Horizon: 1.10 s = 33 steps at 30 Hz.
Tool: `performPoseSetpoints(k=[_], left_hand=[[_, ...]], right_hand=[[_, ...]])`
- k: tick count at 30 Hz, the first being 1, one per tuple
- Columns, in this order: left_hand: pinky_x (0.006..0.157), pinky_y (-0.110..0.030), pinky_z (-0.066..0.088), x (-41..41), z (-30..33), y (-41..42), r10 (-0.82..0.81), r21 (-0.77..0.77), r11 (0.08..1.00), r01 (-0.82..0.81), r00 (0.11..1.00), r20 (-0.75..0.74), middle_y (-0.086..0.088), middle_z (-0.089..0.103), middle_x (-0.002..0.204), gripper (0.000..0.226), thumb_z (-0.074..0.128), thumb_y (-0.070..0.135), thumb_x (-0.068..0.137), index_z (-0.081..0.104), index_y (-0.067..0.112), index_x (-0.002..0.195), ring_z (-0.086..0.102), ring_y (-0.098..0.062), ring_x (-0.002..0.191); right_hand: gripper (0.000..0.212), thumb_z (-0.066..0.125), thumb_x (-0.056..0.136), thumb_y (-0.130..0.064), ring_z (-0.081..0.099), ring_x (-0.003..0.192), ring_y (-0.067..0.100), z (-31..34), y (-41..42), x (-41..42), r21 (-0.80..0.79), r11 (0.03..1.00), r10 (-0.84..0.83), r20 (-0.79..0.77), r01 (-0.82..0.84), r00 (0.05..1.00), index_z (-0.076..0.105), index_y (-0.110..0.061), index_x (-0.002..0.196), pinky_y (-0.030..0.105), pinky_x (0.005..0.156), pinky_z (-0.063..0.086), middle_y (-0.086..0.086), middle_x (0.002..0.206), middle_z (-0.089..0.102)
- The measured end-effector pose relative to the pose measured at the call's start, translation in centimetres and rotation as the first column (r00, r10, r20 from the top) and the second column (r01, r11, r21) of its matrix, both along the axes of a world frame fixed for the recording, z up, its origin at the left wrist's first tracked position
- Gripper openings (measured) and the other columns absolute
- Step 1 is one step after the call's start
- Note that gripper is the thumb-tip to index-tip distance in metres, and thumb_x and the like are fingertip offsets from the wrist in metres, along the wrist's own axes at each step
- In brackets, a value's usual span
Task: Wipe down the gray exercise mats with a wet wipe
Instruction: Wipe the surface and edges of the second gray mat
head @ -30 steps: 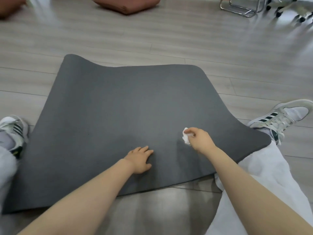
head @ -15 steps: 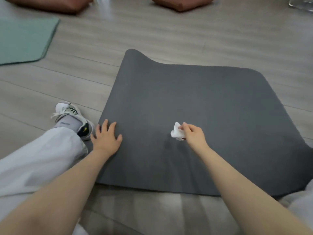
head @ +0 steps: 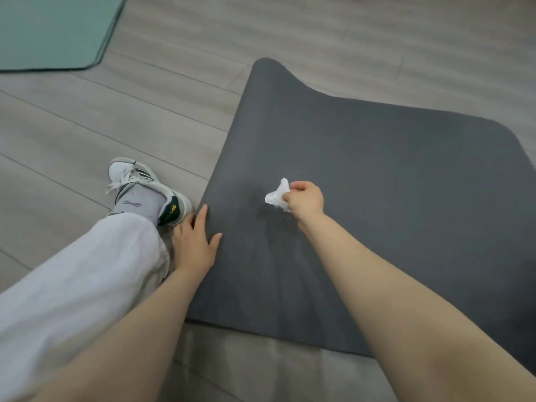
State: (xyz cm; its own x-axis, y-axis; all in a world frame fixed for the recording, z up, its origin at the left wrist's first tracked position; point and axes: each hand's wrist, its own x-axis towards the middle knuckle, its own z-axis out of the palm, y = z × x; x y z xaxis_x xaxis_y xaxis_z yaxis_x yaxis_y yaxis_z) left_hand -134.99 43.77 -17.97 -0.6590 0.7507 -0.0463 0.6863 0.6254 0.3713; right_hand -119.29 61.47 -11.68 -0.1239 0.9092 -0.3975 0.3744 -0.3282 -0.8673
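Right hand (head: 307, 199) pinches the crumpled wet wipe (head: 278, 195) on the gray mat (head: 377, 181), whose unwiped bulk stretches away ahead and rightward, while the flat, open-fingered left hand (head: 195, 242) pins its near-left edge.

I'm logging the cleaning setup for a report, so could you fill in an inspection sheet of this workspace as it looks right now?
Surface: wood-look floor, pale gray planks.
Job's things: gray mat flat on the floor, far left corner slightly raised; crumpled white wipe on or just above it.
Clutter: green mat at upper left.
Hands: left hand rests flat on the gray mat's left edge; right hand pinches the wipe.
Cables: nothing seen.
Surroundings: the person's white trouser leg and sneaker beside the mat.
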Motion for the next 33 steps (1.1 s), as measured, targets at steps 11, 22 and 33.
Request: performPoseSetpoints(k=[11, 22, 33], left_hand=[[0.112, -0.038, 0.033, -0.3, -2.5, -0.3, 0.108, 0.339, 0.922, -0.188, 0.965, 0.241, -0.008, 0.054, 0.136, 0.046, 0.071, 0.018, 0.087, 0.055, 0.007, 0.129, 0.044, -0.026, 0.127], [0.093, -0.019, 0.034, -2.3, -1.7, 1.0, 0.147, 0.333, 0.905, -0.265, 0.928, 0.341, -0.009, 0.059, 0.116, 0.019, 0.061, 0.004, 0.091, 0.063, 0.006, 0.109, 0.055, -0.024, 0.110], [0.093, -0.032, 0.047, -8.9, 7.6, 10.4, -0.460, -0.597, 0.678, 0.429, 0.881, 0.111, -0.010, 0.064, 0.123, 0.029, 0.050, 0.012, 0.093, 0.062, 0.004, 0.118, 0.059, -0.029, 0.114]], right_hand=[[0.019, 0.048, 0.090, -0.001, 0.047, 0.102, 0.026, -3.5, -1.6, -13.3, 0.252, 0.512, 0.516, 0.673, -0.821, 0.529, 0.060, -0.014, 0.098, 0.037, 0.081, 0.048, 0.009, 0.110, 0.050], [0.020, 0.054, 0.086, -0.008, 0.059, 0.108, 0.036, -6.1, 7.3, 9.6, 0.338, 0.940, -0.159, 0.557, -0.048, 0.815, 0.063, -0.003, 0.103, 0.036, 0.093, 0.044, 0.016, 0.116, 0.065], [0.023, 0.057, 0.092, -0.026, 0.061, 0.101, 0.031, -6.5, 2.5, -14.2, 0.151, 0.926, 0.286, 0.320, -0.347, 0.903, 0.060, -0.005, 0.101, 0.032, 0.083, 0.045, 0.019, 0.104, 0.067]])
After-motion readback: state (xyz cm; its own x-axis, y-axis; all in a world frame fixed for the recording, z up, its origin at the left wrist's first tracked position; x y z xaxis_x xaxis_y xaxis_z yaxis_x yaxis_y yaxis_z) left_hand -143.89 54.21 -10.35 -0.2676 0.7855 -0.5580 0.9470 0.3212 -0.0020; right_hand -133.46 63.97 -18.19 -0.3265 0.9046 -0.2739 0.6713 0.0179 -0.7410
